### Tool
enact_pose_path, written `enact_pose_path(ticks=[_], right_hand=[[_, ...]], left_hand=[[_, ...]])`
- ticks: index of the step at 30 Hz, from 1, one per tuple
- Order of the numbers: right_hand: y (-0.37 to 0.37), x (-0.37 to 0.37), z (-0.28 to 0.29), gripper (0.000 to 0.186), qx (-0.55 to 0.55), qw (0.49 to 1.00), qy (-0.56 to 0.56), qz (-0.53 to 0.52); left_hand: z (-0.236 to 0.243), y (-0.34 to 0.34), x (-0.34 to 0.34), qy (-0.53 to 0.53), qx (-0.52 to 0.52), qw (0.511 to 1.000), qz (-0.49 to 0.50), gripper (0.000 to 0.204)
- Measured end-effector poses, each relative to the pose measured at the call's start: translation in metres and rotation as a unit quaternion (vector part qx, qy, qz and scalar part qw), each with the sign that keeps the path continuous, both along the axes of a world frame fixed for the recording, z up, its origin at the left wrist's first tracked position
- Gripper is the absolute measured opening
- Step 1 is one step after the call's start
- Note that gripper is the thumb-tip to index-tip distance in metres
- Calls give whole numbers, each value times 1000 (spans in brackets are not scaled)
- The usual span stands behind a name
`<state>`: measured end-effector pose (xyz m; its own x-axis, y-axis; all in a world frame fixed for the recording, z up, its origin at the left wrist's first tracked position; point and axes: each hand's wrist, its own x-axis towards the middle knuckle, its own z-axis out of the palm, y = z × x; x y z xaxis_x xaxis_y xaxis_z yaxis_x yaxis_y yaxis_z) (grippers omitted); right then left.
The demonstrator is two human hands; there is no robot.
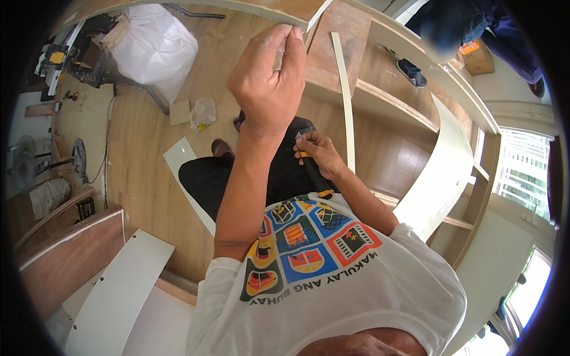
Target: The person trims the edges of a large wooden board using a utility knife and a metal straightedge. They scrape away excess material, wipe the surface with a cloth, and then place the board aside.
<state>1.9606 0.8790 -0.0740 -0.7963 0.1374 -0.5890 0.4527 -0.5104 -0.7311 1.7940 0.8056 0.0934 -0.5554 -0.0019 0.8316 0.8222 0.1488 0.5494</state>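
My left hand (270, 83) is raised at the top middle, its thumb and fingers closed together against the corner of a wooden board (261, 7) with a pale edge. Part of the fingertips is hidden behind the hand. Lower and to the right, my right hand (322, 153) is wrapped round a utility knife (313, 169) with a black and orange-yellow handle. Its short blade pokes out past my fingers, over my dark trousers. A long, thin pale strip (344, 95) stretches down just right of both hands, across a wooden cabinet frame (392, 110).
A curved white panel (442, 172) leans on the frame at right, near a dark sandal (411, 72). Another person in blue (469, 24) is at the upper right. A white sack (151, 47) stands at upper left; white and brown panels (122, 291) lie at lower left.
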Motion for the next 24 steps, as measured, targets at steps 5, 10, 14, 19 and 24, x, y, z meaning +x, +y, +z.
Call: enact_pose_path(ticks=[5,10,14,19,24], right_hand=[[0,1,-1,22,2,1000,9,2],[0,1,1,22,4,1000,1,0],[0,1,-1,23,0,1000,4,0],[0,2,-2,23,-2,1000,5,-3],[1,2,-3,22,-5,1000,4,-5]], left_hand=[[-3,4,2,-47,39,998,-26,9],[-12,5,-1,-35,52,997,-40,11],[-9,5,1,-28,56,997,-37,12],[-6,3,4,-40,33,999,-16,11],[-13,10,0,-18,44,999,-3,11]])
